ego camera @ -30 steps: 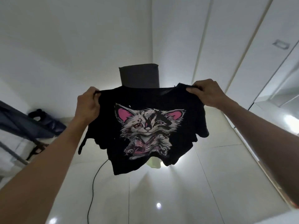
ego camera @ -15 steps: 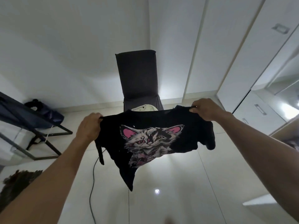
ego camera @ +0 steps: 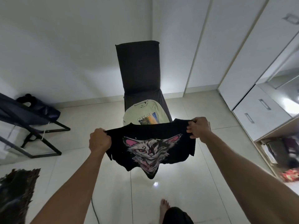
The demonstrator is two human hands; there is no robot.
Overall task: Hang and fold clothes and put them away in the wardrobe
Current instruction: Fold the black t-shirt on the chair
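Well, the white wardrobe [ego camera: 252,50] fills the right side from one to four o'clock, its tall doors closed and a lower bay at about four o'clock standing open with dark clothes inside. Straight ahead at twelve o'clock stands a dark covered chair [ego camera: 139,68], and on its seat lies a pale Nevada T-shirt [ego camera: 145,113], laid flat with the print up. At nine o'clock is a black metal-framed table [ego camera: 40,139] with a dark bag on it.

The black cat-print T-shirt [ego camera: 152,146] hangs in the air at the centre of the view, just in front of the chair seat and clear of the floor. The left hand [ego camera: 99,140] has its fingers curled tight around one shoulder seam; the right hand [ego camera: 198,127] pinches the other shoulder, thumb on the near side. The hem is bunched and swung under (so the cloth is not yet hanging true).

To do this step well, I would keep both shoulders level and taut, let the body drop straight, then lay it print-down on the pale shirt with the collar toward the chair back. Lowering hem first should stop creases; the likely fault is a sleeve folding under unseen.
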